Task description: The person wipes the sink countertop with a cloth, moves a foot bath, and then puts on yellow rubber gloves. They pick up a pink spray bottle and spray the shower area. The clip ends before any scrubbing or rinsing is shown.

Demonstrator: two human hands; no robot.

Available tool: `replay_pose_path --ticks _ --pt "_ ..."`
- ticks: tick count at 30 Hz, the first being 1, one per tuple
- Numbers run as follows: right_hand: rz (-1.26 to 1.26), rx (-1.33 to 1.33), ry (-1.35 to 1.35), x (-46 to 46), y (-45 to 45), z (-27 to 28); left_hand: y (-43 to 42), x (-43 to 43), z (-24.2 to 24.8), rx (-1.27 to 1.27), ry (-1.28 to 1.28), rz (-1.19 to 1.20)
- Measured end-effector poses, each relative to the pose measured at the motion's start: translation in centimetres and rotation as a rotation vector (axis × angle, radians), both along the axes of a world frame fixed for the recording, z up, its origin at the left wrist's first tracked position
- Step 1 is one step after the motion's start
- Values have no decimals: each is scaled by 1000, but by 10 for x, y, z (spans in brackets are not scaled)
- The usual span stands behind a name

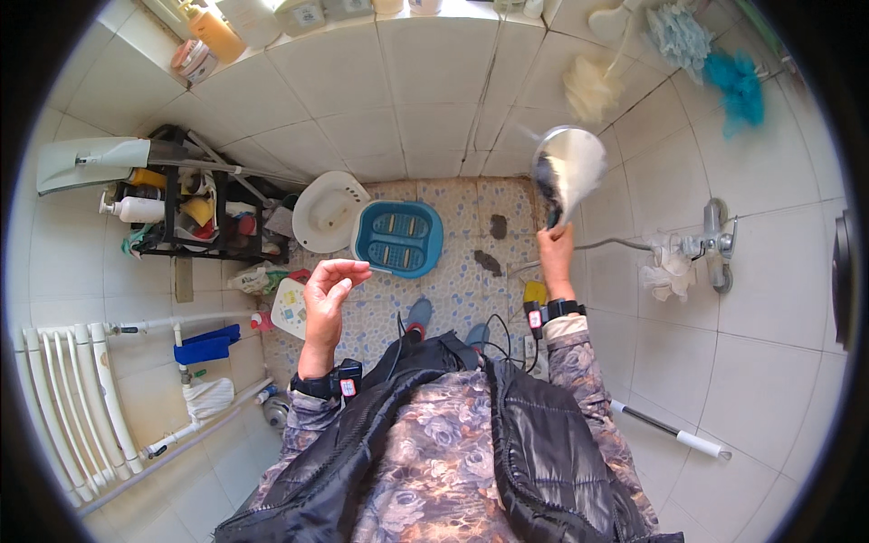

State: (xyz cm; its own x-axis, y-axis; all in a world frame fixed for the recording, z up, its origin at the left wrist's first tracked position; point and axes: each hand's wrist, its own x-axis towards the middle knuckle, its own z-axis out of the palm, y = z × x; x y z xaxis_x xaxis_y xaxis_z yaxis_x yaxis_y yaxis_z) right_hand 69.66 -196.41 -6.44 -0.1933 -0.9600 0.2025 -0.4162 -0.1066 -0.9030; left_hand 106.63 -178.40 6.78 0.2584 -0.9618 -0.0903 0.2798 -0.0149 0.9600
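My right hand [557, 254] is shut on the handle of a round, shiny object [574, 163], held out ahead near the right-hand wall. Motion blur leaves it unsettled whether this is a hand mirror or a pan. My left hand [324, 312] is raised with its fingers loosely bent and the thumb apart, and nothing shows in it. Its fingertips overlap the near left corner of a blue plastic foot basin [434, 234] in the picture; whether they touch cannot be told. Behind that basin, a white washbasin [319, 231] leans against it on the floor.
A black shelf rack [173, 217] packed with bottles stands left, above a white radiator [88, 407]. A shower mixer [716, 244] with a hose [614, 241] is on the right wall. Mesh bath sponges [736, 88] hang at upper right. A patterned stool [288, 309] sits left of my feet.
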Motion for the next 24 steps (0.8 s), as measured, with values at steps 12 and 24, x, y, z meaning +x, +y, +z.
replay_pose_path --ticks 12,24 --pt "-349 165 96 -131 77 -39 3 6 -3 95 -24 47" --pt "-330 163 185 -133 92 -1 -25 -32 -4 54 -9 -154"
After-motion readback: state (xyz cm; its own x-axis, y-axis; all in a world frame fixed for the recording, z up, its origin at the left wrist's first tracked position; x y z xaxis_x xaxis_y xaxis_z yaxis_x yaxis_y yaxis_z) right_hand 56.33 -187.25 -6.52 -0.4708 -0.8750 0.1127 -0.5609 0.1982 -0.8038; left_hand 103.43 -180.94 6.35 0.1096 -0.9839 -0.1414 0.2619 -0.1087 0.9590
